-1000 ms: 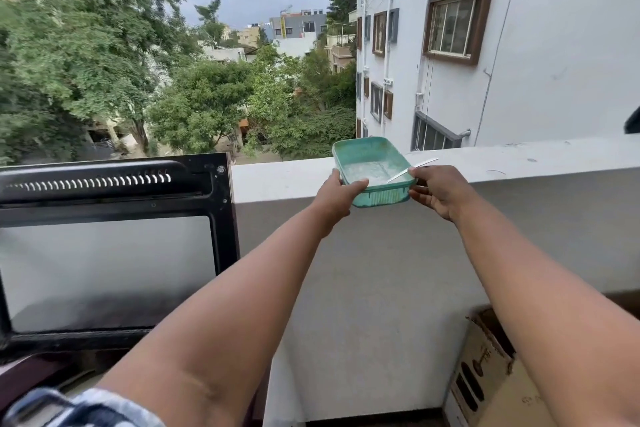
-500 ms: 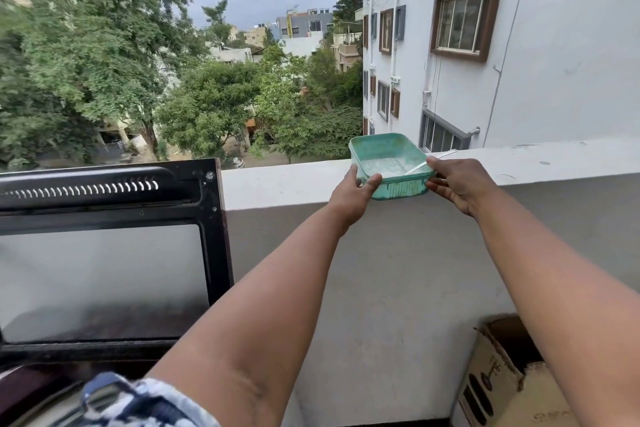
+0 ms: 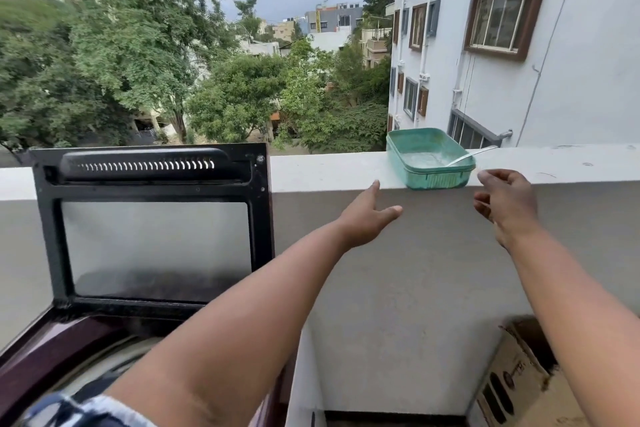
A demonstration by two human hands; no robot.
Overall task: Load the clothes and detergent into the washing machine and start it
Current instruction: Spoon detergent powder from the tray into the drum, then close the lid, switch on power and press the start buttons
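One green detergent tub (image 3: 430, 159) holding one spoon (image 3: 467, 155) on the ledge (image 3: 329, 170), between and just beyond the empty spread-fingered left hand (image 3: 365, 218) and the empty, loosely curled right hand (image 3: 505, 201), one washing machine lid (image 3: 152, 218) raised leftward

1. I see two bare forearms, no watch, bands or rings showing.
2. The left hand (image 3: 363, 218) is uncovered, and so is the wrist behind it.
3. The right hand (image 3: 505, 204) is ungloved too.
4. At the bottom left edge, I catch a blurred sleeve (image 3: 86, 409), patterned blue and white.
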